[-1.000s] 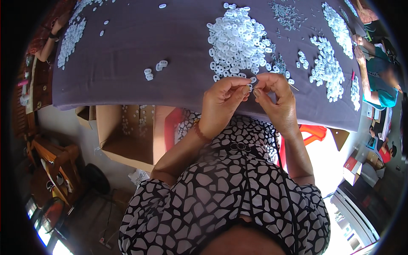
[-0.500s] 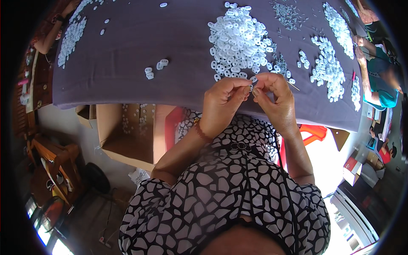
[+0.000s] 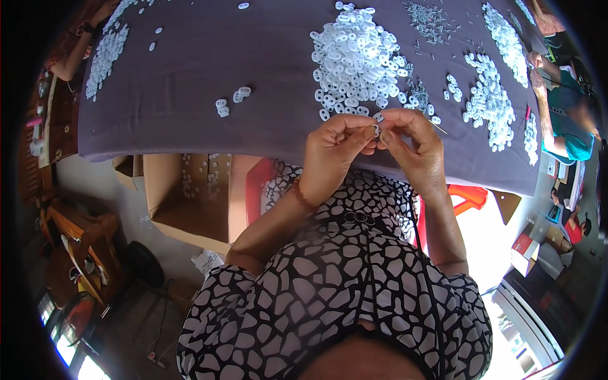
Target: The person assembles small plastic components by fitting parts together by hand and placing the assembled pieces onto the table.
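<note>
The left hand pinches a small white piece just near of the pile; whether the right hand grips it, I can't tell. I'd judge it light, stiff, slippery: hold its rim.

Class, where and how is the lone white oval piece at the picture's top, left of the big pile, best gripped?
Likely its long edges, pinched from above: the white oval piece lies flat on the cloth, narrower across them and apart from other pieces.
</note>
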Demonstrator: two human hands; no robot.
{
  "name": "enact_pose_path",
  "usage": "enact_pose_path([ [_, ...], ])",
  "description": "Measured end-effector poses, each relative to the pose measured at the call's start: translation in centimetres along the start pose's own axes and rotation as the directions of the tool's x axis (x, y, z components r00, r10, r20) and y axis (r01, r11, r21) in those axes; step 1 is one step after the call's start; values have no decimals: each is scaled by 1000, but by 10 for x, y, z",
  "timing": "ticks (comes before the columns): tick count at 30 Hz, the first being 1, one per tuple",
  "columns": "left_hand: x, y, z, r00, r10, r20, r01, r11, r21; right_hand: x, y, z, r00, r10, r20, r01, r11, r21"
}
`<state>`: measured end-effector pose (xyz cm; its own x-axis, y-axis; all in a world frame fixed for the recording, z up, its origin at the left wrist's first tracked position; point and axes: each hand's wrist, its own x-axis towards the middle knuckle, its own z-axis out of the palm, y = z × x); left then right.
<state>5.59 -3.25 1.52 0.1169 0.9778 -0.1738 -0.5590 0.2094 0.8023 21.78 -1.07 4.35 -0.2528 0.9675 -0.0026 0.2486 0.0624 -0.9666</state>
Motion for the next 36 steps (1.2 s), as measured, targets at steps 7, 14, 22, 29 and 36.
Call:
enact_pose_path([
  [7,-1,-3,-3,999,40,-25,-38,997,72,0,-5,-1,987,-158,10,150,912,-382],
  [14,-2,-3,-4,997,71,-5,-69,982,175,2,-4,0,982,-190,23,182,892,-413],
  [22,-1,-6,-4,997,79,-12,-76,982,172,2,-1,3,982,-187,0,174,910,-376],
  [29,-1,-9,-4,997,71,-37,-65,986,153,3,4,2,972,-227,55,228,870,-436],
  [36,11,-2,-18,988,64,-141,-59,997,40,9,27,-4,963,41,-265,-85,984,-156],
])
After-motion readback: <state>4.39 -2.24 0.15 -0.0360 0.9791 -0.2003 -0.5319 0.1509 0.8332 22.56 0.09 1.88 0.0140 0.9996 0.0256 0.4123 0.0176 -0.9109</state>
